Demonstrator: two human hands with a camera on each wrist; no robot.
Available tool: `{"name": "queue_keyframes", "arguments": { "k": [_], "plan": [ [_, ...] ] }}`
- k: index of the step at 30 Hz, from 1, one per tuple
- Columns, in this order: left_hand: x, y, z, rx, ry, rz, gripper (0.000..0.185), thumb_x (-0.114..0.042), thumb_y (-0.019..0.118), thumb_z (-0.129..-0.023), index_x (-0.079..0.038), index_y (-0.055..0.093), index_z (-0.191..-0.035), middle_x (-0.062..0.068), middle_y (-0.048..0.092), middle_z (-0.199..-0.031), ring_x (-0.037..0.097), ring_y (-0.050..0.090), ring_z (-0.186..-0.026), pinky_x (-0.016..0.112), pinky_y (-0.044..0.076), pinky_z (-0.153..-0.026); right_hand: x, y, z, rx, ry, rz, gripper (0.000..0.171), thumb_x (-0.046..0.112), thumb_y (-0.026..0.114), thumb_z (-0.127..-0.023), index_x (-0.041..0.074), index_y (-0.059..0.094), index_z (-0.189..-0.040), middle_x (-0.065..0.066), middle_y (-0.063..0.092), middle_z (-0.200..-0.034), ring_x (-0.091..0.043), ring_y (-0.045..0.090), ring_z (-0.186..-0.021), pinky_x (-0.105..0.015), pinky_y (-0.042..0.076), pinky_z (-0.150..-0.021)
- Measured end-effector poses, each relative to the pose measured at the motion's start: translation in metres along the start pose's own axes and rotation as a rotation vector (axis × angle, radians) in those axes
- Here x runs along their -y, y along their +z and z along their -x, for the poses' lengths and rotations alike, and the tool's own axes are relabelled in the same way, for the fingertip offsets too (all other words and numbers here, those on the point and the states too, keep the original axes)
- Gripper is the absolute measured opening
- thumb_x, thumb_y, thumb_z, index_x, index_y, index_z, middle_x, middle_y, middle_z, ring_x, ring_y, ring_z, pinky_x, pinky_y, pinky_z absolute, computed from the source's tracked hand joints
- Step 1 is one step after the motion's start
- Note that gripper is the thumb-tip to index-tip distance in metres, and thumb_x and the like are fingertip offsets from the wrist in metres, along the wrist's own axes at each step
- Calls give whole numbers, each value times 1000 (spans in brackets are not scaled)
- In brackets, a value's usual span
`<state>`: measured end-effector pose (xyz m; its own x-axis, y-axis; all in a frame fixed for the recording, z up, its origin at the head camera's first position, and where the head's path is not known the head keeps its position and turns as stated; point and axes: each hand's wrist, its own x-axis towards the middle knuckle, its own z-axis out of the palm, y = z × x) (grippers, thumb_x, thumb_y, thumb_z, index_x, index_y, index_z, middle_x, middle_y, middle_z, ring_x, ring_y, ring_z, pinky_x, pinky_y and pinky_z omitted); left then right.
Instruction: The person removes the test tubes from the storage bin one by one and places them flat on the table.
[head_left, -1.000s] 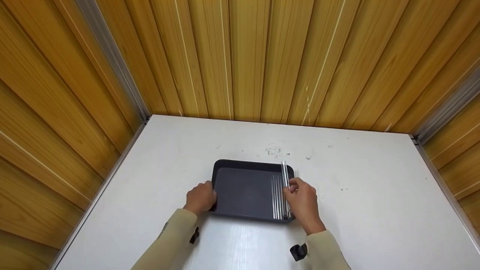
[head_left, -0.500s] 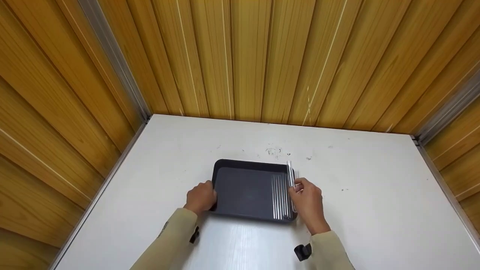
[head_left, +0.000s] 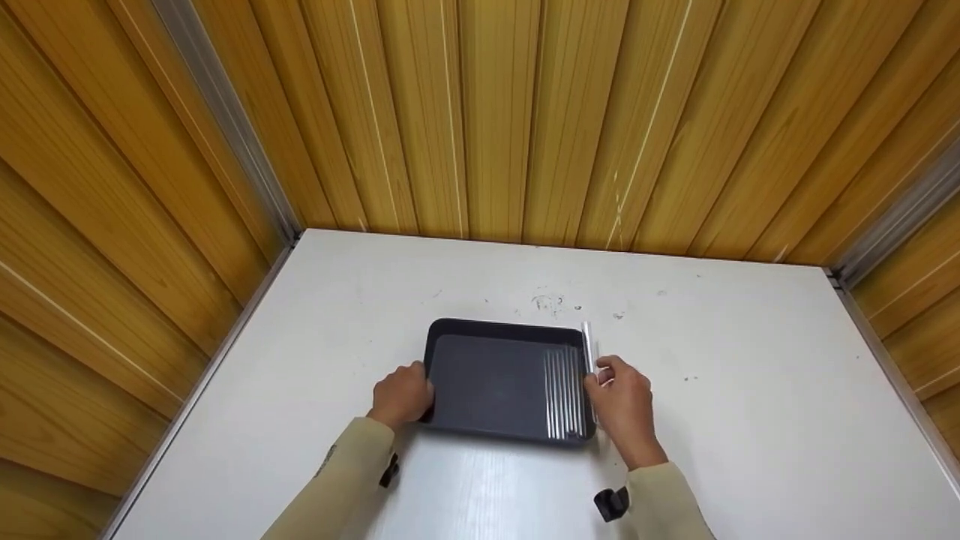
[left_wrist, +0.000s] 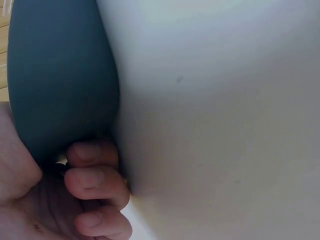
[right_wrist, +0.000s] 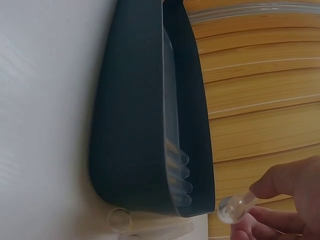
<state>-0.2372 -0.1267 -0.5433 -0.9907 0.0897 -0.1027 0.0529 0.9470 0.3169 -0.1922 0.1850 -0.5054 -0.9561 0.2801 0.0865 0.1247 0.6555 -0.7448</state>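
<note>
A dark rectangular tray (head_left: 487, 379) lies on the white table (head_left: 750, 390). Several clear tubes (head_left: 564, 394) lie side by side in its right part, their round ends (right_wrist: 181, 181) showing in the right wrist view. My left hand (head_left: 409, 395) grips the tray's left rim, its fingers (left_wrist: 92, 172) curled against the tray's wall (left_wrist: 60, 75). My right hand (head_left: 609, 384) pinches one clear tube (head_left: 588, 349) just outside the tray's right rim. The tube's end (right_wrist: 232, 208) hangs a little above the tray's rim (right_wrist: 192, 125).
Another clear tube (right_wrist: 122, 220) lies on the table against the tray's outer wall. Wooden slat walls (head_left: 495, 112) close the table on the left, back and right, with metal corner strips (head_left: 225, 120). Small dark marks (head_left: 547, 304) dot the table behind the tray.
My right hand has carried its tube to the right, from above the tubes inside the tray to just beyond the tray's right rim. The left hand and tray stayed put.
</note>
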Motion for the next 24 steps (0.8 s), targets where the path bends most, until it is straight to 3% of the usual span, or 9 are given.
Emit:
{"name": "queue_keyframes", "arguments": {
  "k": [24],
  "plan": [
    [0,2,-2,10,-12,-12,18,-19,53,-92,-2,60,-92,16,66,-82,32,66,-73,47,50,-61,-23,-1,-4,-19,35,51,30,11,61,-88,-6,63,-112,-15,66,-87,-20,60,-66,-27,44,-54]
  ]
}}
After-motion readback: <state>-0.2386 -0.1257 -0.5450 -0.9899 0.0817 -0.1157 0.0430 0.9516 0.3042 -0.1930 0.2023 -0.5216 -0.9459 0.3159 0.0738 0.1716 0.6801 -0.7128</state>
